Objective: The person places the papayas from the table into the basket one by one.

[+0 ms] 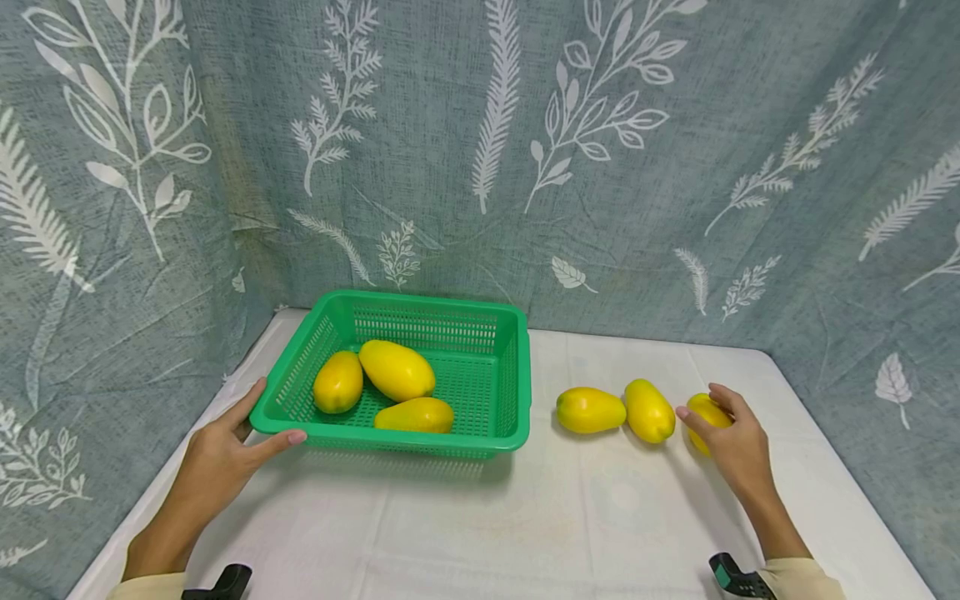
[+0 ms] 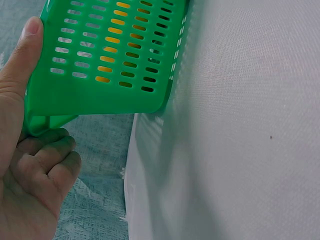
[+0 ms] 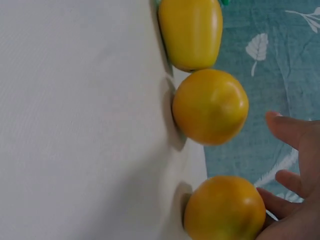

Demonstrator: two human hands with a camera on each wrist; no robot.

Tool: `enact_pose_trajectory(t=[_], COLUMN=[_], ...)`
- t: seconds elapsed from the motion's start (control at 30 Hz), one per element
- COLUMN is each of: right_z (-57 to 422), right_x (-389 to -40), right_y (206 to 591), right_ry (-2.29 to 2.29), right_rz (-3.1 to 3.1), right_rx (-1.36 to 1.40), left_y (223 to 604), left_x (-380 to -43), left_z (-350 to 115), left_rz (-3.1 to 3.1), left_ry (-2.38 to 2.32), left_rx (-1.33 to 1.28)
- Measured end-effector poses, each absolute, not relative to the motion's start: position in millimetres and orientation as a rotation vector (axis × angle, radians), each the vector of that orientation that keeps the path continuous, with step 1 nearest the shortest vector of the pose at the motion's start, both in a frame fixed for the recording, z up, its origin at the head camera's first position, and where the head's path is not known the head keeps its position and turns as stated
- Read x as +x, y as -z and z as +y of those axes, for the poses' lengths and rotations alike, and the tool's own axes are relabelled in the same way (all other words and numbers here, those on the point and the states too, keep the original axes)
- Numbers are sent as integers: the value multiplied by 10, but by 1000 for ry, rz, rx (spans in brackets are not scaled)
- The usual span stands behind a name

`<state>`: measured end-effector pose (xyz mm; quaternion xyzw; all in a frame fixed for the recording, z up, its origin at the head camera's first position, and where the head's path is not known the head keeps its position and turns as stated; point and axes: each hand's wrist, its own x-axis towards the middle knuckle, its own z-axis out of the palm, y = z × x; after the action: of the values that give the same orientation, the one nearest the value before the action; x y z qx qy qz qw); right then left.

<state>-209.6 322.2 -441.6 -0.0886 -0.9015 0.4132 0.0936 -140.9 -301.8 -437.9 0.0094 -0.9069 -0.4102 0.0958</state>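
Observation:
My left hand [image 1: 217, 458] grips the left front corner of a green plastic basket [image 1: 517, 375]. In the left wrist view, its thumb lies along the basket's side and its other fingers curl beneath the rim. Inside the basket are three yellow mangoes, one at left [image 1: 337, 382], one behind [image 1: 397, 371] and one by the front wall [image 1: 415, 415]. My right hand [image 1: 738, 442] is spread over the rightmost mango [image 1: 703, 417] on the table, partly hiding it. In the right wrist view the thumb stands apart from that mango [image 3: 225, 210], while other fingertips lie close against it.
Two more mangoes, a left one [image 1: 591, 410] and a right one [image 1: 649, 411], lie between basket and right hand. White cloth covers the table [image 1: 480, 525]. A blue-grey leaf-patterned curtain [image 1: 442, 167] hangs behind and at both sides.

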Motion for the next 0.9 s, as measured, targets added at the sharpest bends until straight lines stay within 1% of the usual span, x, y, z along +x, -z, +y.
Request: enact_pose_trajectory(t=[0.47, 0.9], right_z=[3327, 3442], right_x=[-2132, -2076], right_y=[4496, 4573], right_ry=[-1040, -1019], right_rz=[-2711, -2724], right_rx=[-350, -455], left_y=[4379, 4364], left_x=[-1411, -1400], left_z=[-3029, -3029], left_rz=[-2699, -2708], left_ry=[1226, 1218], left_rx=[19, 18])
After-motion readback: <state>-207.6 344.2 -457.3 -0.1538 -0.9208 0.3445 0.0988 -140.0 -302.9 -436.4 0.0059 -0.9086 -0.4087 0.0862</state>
